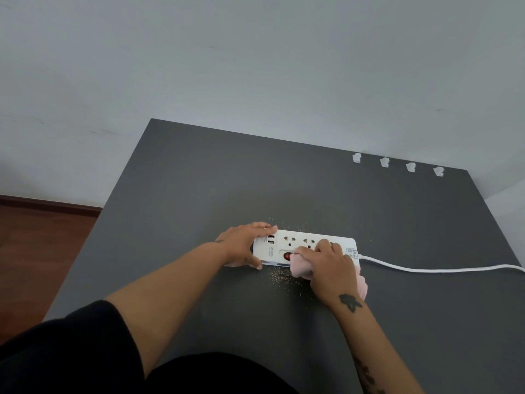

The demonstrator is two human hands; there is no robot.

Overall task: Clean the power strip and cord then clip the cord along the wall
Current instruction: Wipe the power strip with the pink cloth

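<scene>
head view: power strip (298, 242) in grip of left hand (242, 244), under cloth (300, 269) in fist of right hand (333, 265)

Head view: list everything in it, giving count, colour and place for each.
power strip: one, white with a red switch, middle of the table
cord: one, white, from the strip's right end to the right frame edge
cloth: one, pink, on the strip's near edge under the right hand
clips: four, white, in a row at the table's far right edge by the wall
specks: many, tan, scattered on the table around the strip
table: one, dark grey, against the wall
wall: light grey, behind
floor: reddish-brown, left
left hand: holds the strip's left end
right hand: presses the cloth on the strip
</scene>
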